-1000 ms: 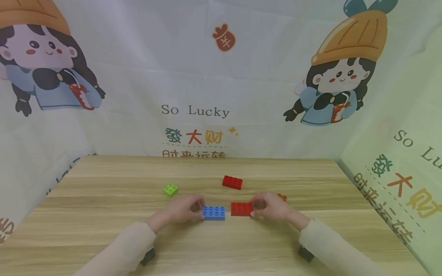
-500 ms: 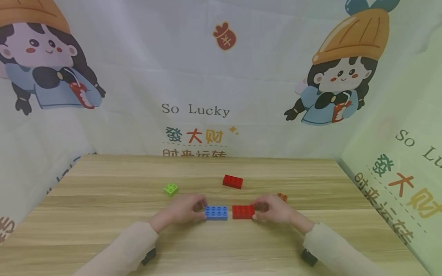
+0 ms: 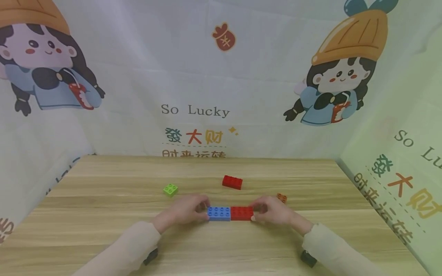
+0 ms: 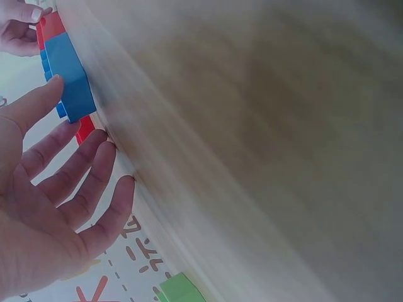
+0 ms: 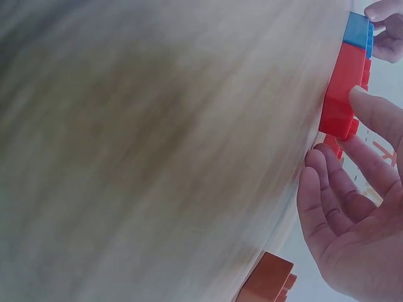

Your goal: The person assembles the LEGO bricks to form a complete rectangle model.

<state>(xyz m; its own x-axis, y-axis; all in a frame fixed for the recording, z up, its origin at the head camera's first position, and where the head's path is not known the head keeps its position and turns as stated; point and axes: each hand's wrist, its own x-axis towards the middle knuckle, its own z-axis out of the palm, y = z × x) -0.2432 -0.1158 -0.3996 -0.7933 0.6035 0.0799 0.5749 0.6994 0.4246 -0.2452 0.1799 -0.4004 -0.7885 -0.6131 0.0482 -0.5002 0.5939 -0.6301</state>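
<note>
A blue toy brick (image 3: 219, 214) and a red toy brick (image 3: 242, 213) lie end to end on the wooden table, their short ends touching. My left hand (image 3: 188, 209) pinches the outer end of the blue brick between thumb and index finger. At the opposite end, my right hand (image 3: 272, 210) pinches the red brick the same way. In the left wrist view the thumb lies on the near side of the blue brick (image 4: 68, 75), the other fingers spread below. The right wrist view has the thumb against the red brick (image 5: 343, 88).
Behind the pair lies a second red brick (image 3: 232, 182). A small green brick (image 3: 170, 190) sits back left, beyond my left hand. An orange brick (image 3: 282, 197) is just behind my right hand. Printed cloth (image 3: 193, 76) walls the wooden table (image 3: 117, 180) at the back and sides.
The blue brick has slid right with my left hand until the gap to the red brick closed. The red brick, in my right hand, has come slightly nearer to me.
</note>
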